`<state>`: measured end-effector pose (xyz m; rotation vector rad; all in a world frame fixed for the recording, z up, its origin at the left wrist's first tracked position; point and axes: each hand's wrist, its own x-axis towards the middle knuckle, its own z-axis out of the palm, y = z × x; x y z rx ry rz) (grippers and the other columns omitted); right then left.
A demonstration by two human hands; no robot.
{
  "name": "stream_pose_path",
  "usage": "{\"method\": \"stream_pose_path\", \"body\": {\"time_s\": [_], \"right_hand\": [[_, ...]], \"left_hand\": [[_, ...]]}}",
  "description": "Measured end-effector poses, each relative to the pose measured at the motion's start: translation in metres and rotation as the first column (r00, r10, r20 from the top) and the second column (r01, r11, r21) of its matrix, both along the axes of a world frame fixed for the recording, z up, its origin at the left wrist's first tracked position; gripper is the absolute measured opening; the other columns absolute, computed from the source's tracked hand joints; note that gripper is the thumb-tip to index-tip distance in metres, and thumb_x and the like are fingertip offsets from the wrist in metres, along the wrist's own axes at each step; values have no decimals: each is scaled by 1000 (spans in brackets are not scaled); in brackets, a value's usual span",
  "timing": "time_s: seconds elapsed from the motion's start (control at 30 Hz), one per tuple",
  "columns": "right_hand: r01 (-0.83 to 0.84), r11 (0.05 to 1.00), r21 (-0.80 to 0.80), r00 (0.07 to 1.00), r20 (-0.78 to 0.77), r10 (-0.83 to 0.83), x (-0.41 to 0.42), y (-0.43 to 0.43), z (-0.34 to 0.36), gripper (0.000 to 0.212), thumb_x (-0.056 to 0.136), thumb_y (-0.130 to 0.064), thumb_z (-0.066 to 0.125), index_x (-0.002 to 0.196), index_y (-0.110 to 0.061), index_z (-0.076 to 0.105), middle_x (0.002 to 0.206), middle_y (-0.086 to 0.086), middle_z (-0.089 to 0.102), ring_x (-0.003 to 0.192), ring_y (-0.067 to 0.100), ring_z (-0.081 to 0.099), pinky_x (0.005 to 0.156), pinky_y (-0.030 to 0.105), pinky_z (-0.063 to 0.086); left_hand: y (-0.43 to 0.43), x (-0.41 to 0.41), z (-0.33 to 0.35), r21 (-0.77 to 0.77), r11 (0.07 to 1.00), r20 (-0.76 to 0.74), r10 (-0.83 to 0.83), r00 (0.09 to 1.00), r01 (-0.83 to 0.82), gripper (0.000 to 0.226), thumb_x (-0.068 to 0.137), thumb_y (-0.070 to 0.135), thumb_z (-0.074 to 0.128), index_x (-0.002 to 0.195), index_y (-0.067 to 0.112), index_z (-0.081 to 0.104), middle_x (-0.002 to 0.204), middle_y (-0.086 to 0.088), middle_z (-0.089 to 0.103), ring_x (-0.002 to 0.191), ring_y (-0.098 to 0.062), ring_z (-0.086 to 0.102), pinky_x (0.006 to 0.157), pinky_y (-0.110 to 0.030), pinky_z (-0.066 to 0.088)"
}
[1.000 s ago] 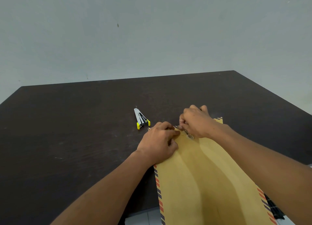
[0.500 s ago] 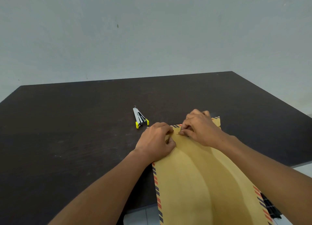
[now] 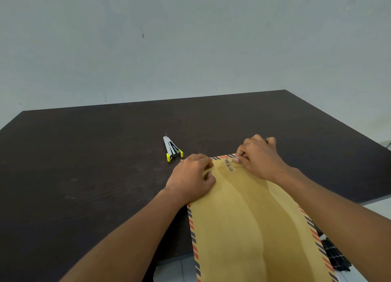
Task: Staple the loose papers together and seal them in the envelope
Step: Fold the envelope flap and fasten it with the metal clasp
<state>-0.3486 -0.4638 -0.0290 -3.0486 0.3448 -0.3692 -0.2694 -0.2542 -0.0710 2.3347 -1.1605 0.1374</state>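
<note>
A large brown envelope point(image 3: 249, 222) with red and blue striped edges lies on the dark table, its near end hanging over the table's front edge. Its flap is folded down at the far end, where two round string-tie buttons point(image 3: 229, 165) show. My left hand point(image 3: 191, 177) presses with curled fingers on the envelope's far left corner. My right hand point(image 3: 259, 158) rests on the far right corner, its thumb and fingers pinching something thin beside the buttons; the string itself is too fine to make out. The papers are not visible.
A small silver stapler point(image 3: 172, 148) with yellow ends lies on the dark wooden table point(image 3: 84, 176), just left of the envelope's far end. A pale wall stands behind the table. Light floor tiles and a dark striped object point(image 3: 336, 258) show below the table's front edge.
My right hand has shifted right off the flap's middle, uncovering both tie buttons. My left hand has stayed on the far left corner.
</note>
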Motion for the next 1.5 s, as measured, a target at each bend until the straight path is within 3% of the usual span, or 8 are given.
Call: {"method": "stream_pose_path", "body": {"time_s": [0.2, 0.43, 0.53, 0.77, 1.03, 1.17, 1.37, 1.5], "right_hand": [[80, 996, 32, 981, 174, -84, -5, -6, -9, 11, 95, -41, 59, 91, -33, 66, 96, -13, 53, 103, 15, 49, 82, 36, 26], [253, 917, 307, 957, 57, -283, -33, -16, 5, 21, 90, -38, 67, 109, -37, 59, 127, 0, 51, 127, 27, 44, 101, 49, 35], [271, 830, 487, 951, -1, -310, -41, -16, 19, 25, 83, -43, 68, 100, -44, 49, 123, -4, 57, 122, 28, 51, 102, 53, 42], [325, 762, 560, 933, -60, -354, -45, -12, 12, 42, 89, -31, 71, 110, -30, 34, 103, -6, 53, 106, 24, 57, 98, 54, 47], [143, 760, 634, 969, 65, -237, -42, -21, 14, 22, 98, -14, 60, 106, -27, 44, 117, -5, 54, 111, 14, 48, 89, 34, 42], [90, 784, 615, 976, 103, -193, -40, -26, 19, 21, 96, -6, 59, 85, -24, 56, 103, -6, 64, 103, 18, 59, 82, 35, 49], [57, 585, 809, 934, 165, -318, -33, -25, 24, 27, 96, 1, 54, 84, -15, 73, 106, -1, 68, 95, 15, 62, 70, 26, 48], [56, 504, 862, 898, 177, -403, -30, -26, 32, 25, 97, -5, 56, 94, -18, 76, 109, -1, 68, 102, 19, 61, 87, 35, 51]], "left_hand": [[-1, -6, -2, 18, 1000, 17, -8, 1000, 8, 32, 89, 32, 55, 117, 21, 65, 126, 9, 62, 119, -10, 53, 92, -36, 52], [-2, -15, 6, 72, 997, 105, 19, 994, -26, 33, 91, 38, 50, 120, 26, 64, 126, 13, 62, 119, -9, 53, 94, -27, 46], [-5, -15, 24, 80, 996, 160, 33, 987, -46, 34, 92, 37, 48, 121, 26, 62, 128, 12, 60, 119, -11, 53, 93, -28, 45], [-5, -17, 9, 114, 990, 122, 73, 990, -87, 32, 93, 31, 47, 121, 24, 61, 128, 8, 60, 119, -15, 53, 94, -32, 46], [-3, -17, 13, 161, 986, 53, 44, 998, -52, 33, 98, 31, 45, 129, 26, 57, 139, 10, 54, 132, -13, 45, 102, -32, 44], [-4, -14, 20, 177, 983, 46, 47, 998, -54, 32, 95, 26, 47, 127, 27, 56, 138, 11, 51, 128, -11, 45, 93, -32, 48], [-6, -10, 31, 156, 984, 15, 79, 997, -81, 21, 92, 23, 49, 113, 26, 55, 127, 9, 54, 118, -16, 52, 83, -36, 53], [-4, -6, 36, 87, 994, 73, 59, 996, -65, 29, 94, 23, 50, 122, 23, 57, 155, 3, 38, 146, -20, 30, 110, -37, 40]]}}
